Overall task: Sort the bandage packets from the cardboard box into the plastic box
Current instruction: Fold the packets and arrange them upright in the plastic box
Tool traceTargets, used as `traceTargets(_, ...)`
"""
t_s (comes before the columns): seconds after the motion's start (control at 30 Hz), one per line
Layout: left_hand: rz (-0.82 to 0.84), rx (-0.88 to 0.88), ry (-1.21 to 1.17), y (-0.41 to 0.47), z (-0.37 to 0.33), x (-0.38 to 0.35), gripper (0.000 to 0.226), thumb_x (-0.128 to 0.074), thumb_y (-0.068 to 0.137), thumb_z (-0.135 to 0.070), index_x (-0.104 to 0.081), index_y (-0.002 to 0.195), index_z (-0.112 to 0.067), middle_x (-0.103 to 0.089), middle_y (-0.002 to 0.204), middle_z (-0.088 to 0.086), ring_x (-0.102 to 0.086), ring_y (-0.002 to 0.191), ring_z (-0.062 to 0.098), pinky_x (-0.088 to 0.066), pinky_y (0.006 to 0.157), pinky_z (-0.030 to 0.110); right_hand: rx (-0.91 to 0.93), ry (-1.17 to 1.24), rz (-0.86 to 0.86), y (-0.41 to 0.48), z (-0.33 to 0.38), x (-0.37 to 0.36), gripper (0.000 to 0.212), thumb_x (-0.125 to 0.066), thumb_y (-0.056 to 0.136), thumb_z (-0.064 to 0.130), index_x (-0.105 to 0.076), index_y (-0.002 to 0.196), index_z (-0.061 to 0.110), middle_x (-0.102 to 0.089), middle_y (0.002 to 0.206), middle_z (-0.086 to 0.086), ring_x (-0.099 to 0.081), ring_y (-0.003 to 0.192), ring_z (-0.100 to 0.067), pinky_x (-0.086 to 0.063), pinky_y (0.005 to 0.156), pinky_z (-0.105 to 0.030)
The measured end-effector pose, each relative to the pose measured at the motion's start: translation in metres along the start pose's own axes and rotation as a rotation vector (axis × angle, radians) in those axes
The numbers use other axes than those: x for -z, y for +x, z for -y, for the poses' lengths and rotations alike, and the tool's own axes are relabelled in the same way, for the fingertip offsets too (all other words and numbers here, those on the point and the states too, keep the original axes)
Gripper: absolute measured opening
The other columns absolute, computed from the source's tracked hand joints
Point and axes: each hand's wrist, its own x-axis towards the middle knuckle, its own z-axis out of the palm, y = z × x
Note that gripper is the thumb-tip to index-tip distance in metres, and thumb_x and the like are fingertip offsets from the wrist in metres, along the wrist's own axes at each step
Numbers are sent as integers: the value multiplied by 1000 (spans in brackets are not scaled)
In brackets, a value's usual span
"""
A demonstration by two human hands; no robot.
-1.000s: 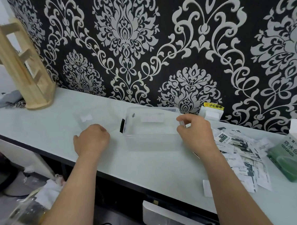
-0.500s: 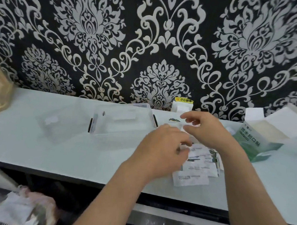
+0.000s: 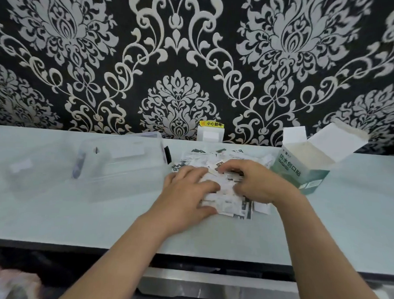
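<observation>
One clear lid [image 3: 21, 167] with a white label lies flat at the far left of the white table [image 3: 53, 215]. Just right of it stands one clear plastic box [image 3: 123, 168], open at the top, with a black latch [image 3: 167, 155] on its right end.

Right of the box, one loose pile of packets [image 3: 229, 202] lies on the table. They are white with dark print and overlap, too many to count.

Two bare hands rest on the pile. Of these, the left hand [image 3: 187, 194] lies flat, fingers straight and spread, pressing the packets and covering the pile's left part. Over the pile's far right part arches the right hand [image 3: 255, 183], fingertips bent down onto the packets; whether it pinches any cannot be told.

Behind the pile, one white socket [image 3: 210, 134] with a yellow sticker sits against the patterned wall [image 3: 177, 58]. Furthest right, one green and white cardboard box [image 3: 303, 172] stands near the pile, flaps open.
</observation>
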Motion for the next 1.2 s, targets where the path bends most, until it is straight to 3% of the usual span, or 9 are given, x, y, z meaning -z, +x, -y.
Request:
traceTargets(0.13,-45,33,-44,3,-1,6,44,-68,80,-43,-52,121,-40,-43,127,-15,-30,122,10,-25,98,33,22,55,-123,3,-8,-1,39,-65,80,7,-64,111,30,-61,116,6,-55,108,-10,-46,85,-20)
traceTargets(0.23,-42,20,-112,3,-3,7,37,-69,82,-31,-55,116,-33,-49,114,-11,-42,112,13,-38,92,28,12,-13,22,0,-4,-3,47,-80,71,28,-56,112,34,-52,113,4,-49,108,-13,-48,91,-33)
traceTargets(0.33,-29,19,-100,3,-6,8,29,-67,84,-26,-56,110,-30,-54,109,-9,-47,105,14,-41,89,31,-49,-173,156,-3,1,-5,61,-83,68,31,-45,117,35,-41,115,4,-39,110,-16,-45,93,-39)
traceTargets(0.57,-74,42,-123,5,-1,13,7,-64,87,-25,-63,91,-20,-58,94,-5,-52,92,16,-40,78,29,-12,-146,83,-8,-3,1,44,-83,69,20,-53,100,27,-43,93,7,-45,81,-11,-46,68,-27)
traceTargets(0.7,-71,22,-82,4,3,13,25,-55,94,-28,-51,71,-20,-54,83,-2,-52,85,19,-39,72,31,-7,-191,84,-13,-7,3,30,-80,73,18,-54,84,30,-53,78,7,-47,67,-8,-42,63,-27)
traceTargets(0.87,-257,-63,-101,0,-1,12,11,-64,87,-16,-70,94,-21,-62,87,-4,-56,86,20,-46,71,33,-30,-236,79,-12,-7,-2,31,-79,72,20,-49,65,23,-53,68,6,-48,61,-8,-42,61,-28)
traceTargets(0.97,-318,-171,-99,-2,-6,9,26,-72,72,-2,-68,87,-23,-59,80,-5,-56,77,22,-50,61,33,-24,-172,101,-13,-10,0,34,-80,74,20,-51,59,25,-50,60,9,-44,54,-4,-35,54,-19)
traceTargets(1.07,-299,-219,-73,-4,-7,6,34,-61,61,-1,-57,83,-27,-53,78,-8,-52,66,22,-48,52,33,-20,5,120,-18,-13,8,24,-78,78,18,-60,62,22,-47,55,9,-38,47,-3,-31,50,-11)
traceTargets(1.2,-341,-214,-99,-4,-7,7,32,-56,60,-4,-50,81,-28,-39,75,-15,-44,59,20,-40,46,28,-82,439,132,-24,-13,13,4,-66,88,9,-69,89,7,-71,83,-7,-65,68,-12,-49,61,-21)
